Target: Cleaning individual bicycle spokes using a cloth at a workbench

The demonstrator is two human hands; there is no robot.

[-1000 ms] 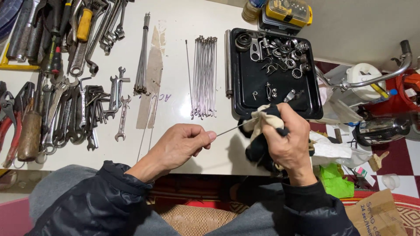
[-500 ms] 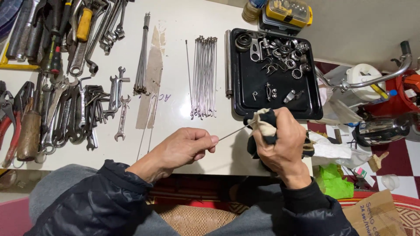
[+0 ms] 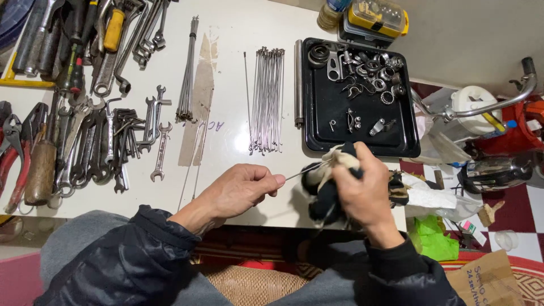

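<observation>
The left hand [image 3: 241,190] pinches one end of a thin metal spoke [image 3: 303,170], whose long axis runs right and slightly upward. The right hand [image 3: 357,187] is clamped around a dirty rag [image 3: 328,190] wrapped over its far end.

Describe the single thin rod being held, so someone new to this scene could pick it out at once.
Start at the black tray on the white table, then drop to its near edge, where the right hand clutches a dark rag. The thin rod runs from that rag to the left hand; unlike the bundled spokes, it is alone and off the table.
</observation>
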